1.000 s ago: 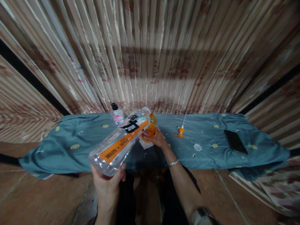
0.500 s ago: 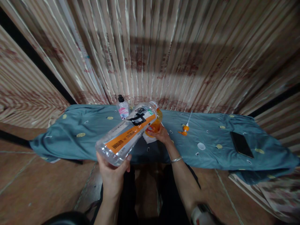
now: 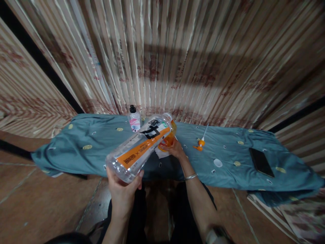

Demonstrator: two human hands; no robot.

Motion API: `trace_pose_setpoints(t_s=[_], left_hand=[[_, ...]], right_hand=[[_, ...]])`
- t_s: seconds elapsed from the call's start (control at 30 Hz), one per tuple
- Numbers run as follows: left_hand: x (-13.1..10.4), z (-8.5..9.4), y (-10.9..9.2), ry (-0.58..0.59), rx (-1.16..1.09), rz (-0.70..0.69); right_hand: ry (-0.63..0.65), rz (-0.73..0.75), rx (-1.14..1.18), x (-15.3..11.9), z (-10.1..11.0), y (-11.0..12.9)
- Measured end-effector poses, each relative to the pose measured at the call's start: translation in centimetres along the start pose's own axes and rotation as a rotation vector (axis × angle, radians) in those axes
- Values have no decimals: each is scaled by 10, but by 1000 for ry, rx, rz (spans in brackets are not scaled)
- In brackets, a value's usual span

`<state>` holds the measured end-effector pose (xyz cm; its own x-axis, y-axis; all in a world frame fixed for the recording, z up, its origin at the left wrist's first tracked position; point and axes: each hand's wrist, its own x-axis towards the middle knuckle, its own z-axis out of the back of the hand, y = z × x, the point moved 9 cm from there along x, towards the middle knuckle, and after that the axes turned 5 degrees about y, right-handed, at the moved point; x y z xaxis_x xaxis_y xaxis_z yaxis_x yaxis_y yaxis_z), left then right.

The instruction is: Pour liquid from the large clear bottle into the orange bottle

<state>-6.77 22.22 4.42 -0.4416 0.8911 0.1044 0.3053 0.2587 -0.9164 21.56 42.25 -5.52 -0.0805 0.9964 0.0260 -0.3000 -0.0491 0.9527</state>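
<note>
A large clear bottle (image 3: 142, 145) with an orange and white label is tilted, its base low at the left and its neck up at the right. My left hand (image 3: 123, 189) is closed round its base end. Behind its neck stands an orange bottle (image 3: 173, 130), partly hidden. My right hand (image 3: 175, 149) grips the orange bottle low on its side. The clear bottle's mouth is over the top of the orange bottle; whether they touch I cannot tell. Beneath the orange bottle a piece of white paper (image 3: 161, 154) shows.
A teal patterned cloth (image 3: 101, 159) covers the narrow table. On it are a small black-capped bottle (image 3: 134, 120) behind the clear one, an orange pump head (image 3: 200, 145), a white disc (image 3: 217, 163) and a black phone (image 3: 261, 162) at the right. A curtain (image 3: 165, 61) hangs behind.
The view has shifted slightly. Both hands hold the same bottles, in nearly the same positions.
</note>
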Motion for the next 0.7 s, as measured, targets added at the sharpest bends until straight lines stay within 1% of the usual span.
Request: trace_pose_setpoints(t_s=[0.1,0.3,0.37,0.47,0.57,0.63,0.7], left_hand=[[0,-1,-2,-3,3,-5],[-2,-5,-7,-5,15,6],[-5,-9,-10,-21,15,6],[-13,-14,-16,-80,14,12],[-18,-19,-19,-101,31,36],[-16,-15,-18,-100,50,36],[-10,-8,-15,-72,65,23]], right_hand=[[3,-48,18,0,0,-2],[5,-58,-6,-2,2,1],[8,-48,-6,-3,1,4],[-7,-36,-4,-6,1,9],[-4,-28,-1,-7,1,14],[2,-26,-1,-7,1,15],[-1,-16,3,-7,1,16]])
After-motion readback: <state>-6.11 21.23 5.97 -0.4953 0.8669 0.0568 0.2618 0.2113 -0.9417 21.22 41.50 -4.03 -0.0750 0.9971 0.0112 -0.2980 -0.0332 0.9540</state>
